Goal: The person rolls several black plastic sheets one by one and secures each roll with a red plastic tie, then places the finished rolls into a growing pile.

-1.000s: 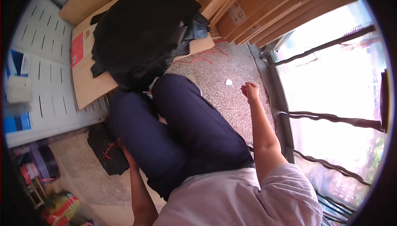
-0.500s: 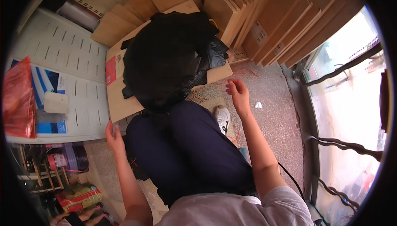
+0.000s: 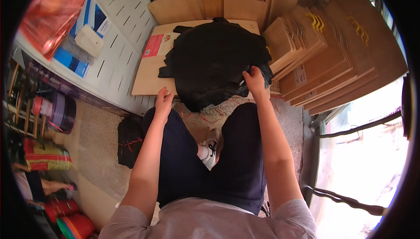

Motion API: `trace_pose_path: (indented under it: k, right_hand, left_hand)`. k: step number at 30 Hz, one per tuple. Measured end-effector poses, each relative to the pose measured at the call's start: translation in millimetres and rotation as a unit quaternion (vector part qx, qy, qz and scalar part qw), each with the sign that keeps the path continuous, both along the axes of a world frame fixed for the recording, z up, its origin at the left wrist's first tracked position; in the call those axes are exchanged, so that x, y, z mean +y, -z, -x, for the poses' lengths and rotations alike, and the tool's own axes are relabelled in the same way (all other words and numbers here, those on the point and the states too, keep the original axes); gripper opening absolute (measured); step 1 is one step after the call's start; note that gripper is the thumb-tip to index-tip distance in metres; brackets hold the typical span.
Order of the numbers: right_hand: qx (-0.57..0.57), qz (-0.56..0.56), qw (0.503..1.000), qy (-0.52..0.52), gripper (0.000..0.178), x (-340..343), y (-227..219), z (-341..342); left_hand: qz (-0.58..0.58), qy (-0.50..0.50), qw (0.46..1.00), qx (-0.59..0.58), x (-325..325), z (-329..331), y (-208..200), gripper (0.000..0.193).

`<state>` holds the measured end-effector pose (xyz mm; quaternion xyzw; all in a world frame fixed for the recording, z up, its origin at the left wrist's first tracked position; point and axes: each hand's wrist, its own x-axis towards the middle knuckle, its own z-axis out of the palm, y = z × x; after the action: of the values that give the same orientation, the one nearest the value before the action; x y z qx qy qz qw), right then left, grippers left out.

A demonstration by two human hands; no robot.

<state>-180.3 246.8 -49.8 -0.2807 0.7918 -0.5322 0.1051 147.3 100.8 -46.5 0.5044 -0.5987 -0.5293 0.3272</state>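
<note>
A round, spread-out pile of black plastic bags [image 3: 214, 59] lies on a pale wooden board [image 3: 146, 79], with loose corners sticking out around its rim. My right hand [image 3: 256, 82] is at the pile's near right edge, thumb and fingers pinched on the black plastic. Just off the board's near left edge hovers my left hand [image 3: 163, 104], its fingers loosely bent, apart and holding nothing. The near side of the pile overhangs the board toward my knees.
Several wooden boards with metal and yellow handles [image 3: 306, 51] lean at the right. On the left stand a slotted grey panel [image 3: 120, 16] and a red plastic bag [image 3: 57, 11]. Black sheeting [image 3: 130, 140] lies on the floor by my left leg. Another person's legs [image 3: 52, 186] show at lower left.
The view has swung, bringing the pile to the middle in front of me. My knees have parted. My right hand has reached the pile's edge; my left has come nearer the board.
</note>
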Motion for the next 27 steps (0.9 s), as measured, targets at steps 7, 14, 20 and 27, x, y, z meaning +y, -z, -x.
trace_pose_path:
  k: [7, 14, 20, 27]
  right_hand:
    - [-0.171, 0.023, 0.984, -0.034, 0.063, -3.9, 1.7, 11.3]
    - [-0.111, -0.086, 0.99, -0.012, 0.065, -7.5, -5.1, 20.3]
    - [0.02, -0.091, 0.995, -0.033, 0.066, 6.0, -8.5, 22.9]
    - [0.34, -0.101, 0.913, -0.204, 0.073, -12.1, -24.7, 4.5]
  left_hand:
    - [0.013, -0.072, 0.997, -0.018, -7.2, 25.6, 59.2, 0.039]
    - [-0.123, -0.067, 0.984, 0.107, 17.9, 24.7, 67.4, 0.044]
    - [-0.189, 0.049, 0.961, 0.198, 35.2, 2.0, 26.7, 0.026]
    - [-0.11, 0.087, 0.987, 0.078, 16.1, -13.0, -18.8, 0.032]
